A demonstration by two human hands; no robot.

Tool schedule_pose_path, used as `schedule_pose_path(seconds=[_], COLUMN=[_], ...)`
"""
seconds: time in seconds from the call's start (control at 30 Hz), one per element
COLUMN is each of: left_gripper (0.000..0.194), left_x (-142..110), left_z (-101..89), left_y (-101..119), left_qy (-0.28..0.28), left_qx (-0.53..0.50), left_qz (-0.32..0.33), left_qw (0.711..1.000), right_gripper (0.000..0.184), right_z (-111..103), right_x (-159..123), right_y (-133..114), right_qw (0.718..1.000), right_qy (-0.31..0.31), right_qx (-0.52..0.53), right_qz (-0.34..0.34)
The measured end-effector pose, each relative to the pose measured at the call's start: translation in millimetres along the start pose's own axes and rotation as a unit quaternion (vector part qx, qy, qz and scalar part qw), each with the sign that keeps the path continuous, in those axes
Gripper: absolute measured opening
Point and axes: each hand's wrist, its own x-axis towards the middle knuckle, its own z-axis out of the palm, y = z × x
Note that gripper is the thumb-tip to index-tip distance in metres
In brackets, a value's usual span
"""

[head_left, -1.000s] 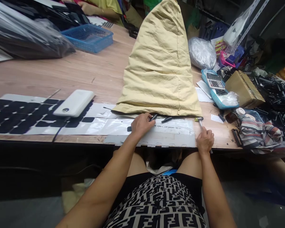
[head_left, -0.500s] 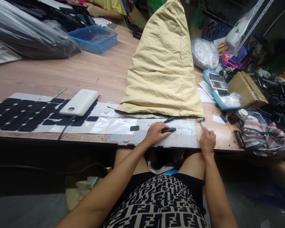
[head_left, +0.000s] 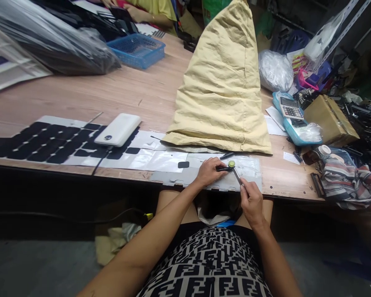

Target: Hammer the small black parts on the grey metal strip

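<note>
The right hand (head_left: 252,201) is sitting nearest the body, and its fingers are closing around the handle of a little hammer (head_left: 236,175). The handle is pointing away and a bit to the left. Its round yellow-green head is hanging over the right end of a small black piece (head_left: 224,169), or maybe touching it; I can't tell which.

The left hand (head_left: 208,170) is coming in from the left side. Its fingers are pinching the black piece, which is lying long ways from left to right. The piece is poking out to the right of those fingers, toward the hammer head. So the left hand is the one touching it, and the right hand is waiting nearer the body, down and to the right.

Under them, a gray board (head_left: 167,178) is lying by the near edge of the bench (head_left: 142,95). Just past the fingers, another black piece (head_left: 226,156) is resting at a slant. Behind that, a big pale yellow cloth bag (head_left: 221,90) is spreading back. Farther off to the left, a blue basket (head_left: 146,62) is sitting.
</note>
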Motion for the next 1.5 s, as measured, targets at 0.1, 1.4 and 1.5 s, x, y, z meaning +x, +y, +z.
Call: schedule_pose_path(seconds=[0.1,1.4,1.5], left_gripper=[0.012,0.016,0.016], left_x=[1,-11,-29], left_z=[-1.2,-14.3,-13.2], left_y=[2,4,11], left_qy=[-0.001,-0.092,-0.087], left_qx=[0.002,0.033,0.032], left_qz=[-0.005,0.058,0.076], left_qw=[1.0,0.993,0.993], right_gripper=[0.036,0.035,0.035], right_z=[4,-28,-28], right_x=[1,38,37], right_y=[-1,115,116], right_qw=[1.0,0.902,0.899], right_qy=[-0.013,0.128,0.13], right_qx=[-0.015,-0.392,-0.402], right_qz=[-0.01,0.125,0.119])
